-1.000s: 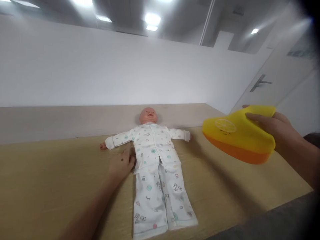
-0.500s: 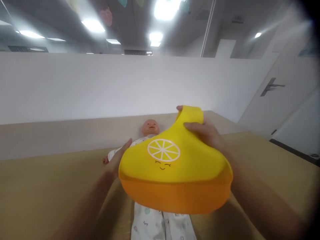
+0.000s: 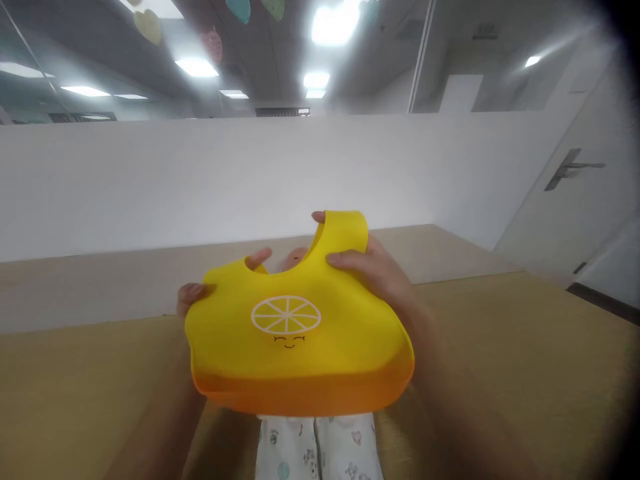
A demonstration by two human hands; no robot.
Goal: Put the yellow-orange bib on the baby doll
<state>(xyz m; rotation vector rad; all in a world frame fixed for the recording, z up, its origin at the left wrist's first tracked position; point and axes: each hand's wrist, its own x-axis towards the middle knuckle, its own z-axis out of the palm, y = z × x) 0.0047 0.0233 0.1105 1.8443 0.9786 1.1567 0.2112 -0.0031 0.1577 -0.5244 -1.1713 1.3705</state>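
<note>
A yellow bib (image 3: 345, 327) with an orange pocket and a printed citrus slice and smiling face is held up in the middle. My right hand (image 3: 377, 267) grips its right strap, thumb in front and a fingertip showing past the inner edge. On the left side, my left hand (image 3: 193, 297) pinches the bib, thumb in front, with a finger showing above the neck opening. Behind the bib lies a doll (image 3: 319, 443) on its back; only part of its head and its white patterned trousers show.
The doll lies on a tan mat (image 3: 475, 333). A pale padded edge and a white wall (image 3: 225, 180) with glass above stand behind it. On the right is a door with a metal handle (image 3: 570, 168).
The bib has shifted left in view and now covers most of the doll's head. My left hand has moved from beside the bib to gripping its left side. My right hand still holds the right strap.
</note>
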